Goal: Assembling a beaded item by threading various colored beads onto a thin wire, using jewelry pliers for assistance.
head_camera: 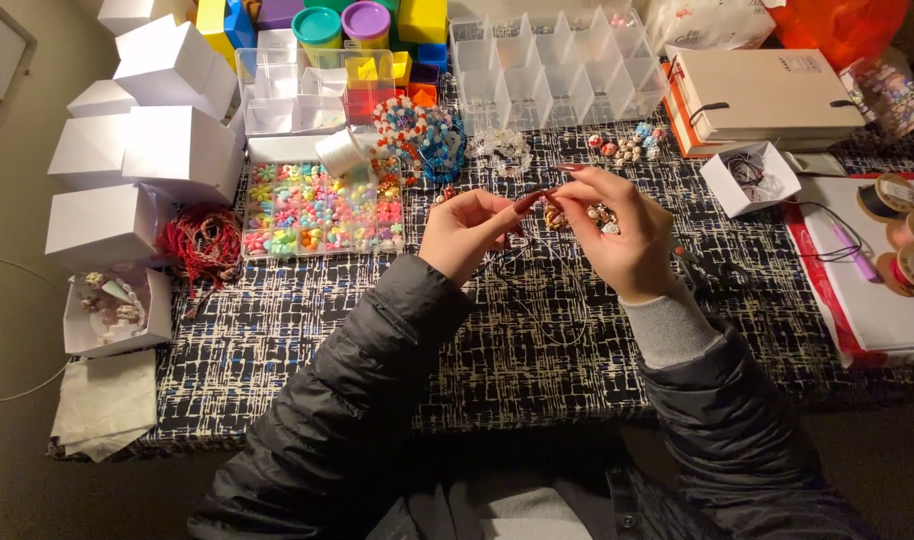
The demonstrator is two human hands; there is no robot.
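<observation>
My left hand (464,232) and right hand (614,232) each pinch a small cluster of gold and pale beads (557,215) above the black patterned worktop (537,350), seemingly on thin limp wire. It's light, slippery and fiddly, best held by fingertips at the beads.

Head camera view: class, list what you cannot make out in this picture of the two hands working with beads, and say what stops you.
- Small bead piece, head view: mostly covered by fingertips of the left hand and right hand.
- Thin cord, head view: too fine against the patterned tablecloth.
- Spools, head view: cut off by the right edge.
- Bead tray, head view: individual beads too small.
</observation>
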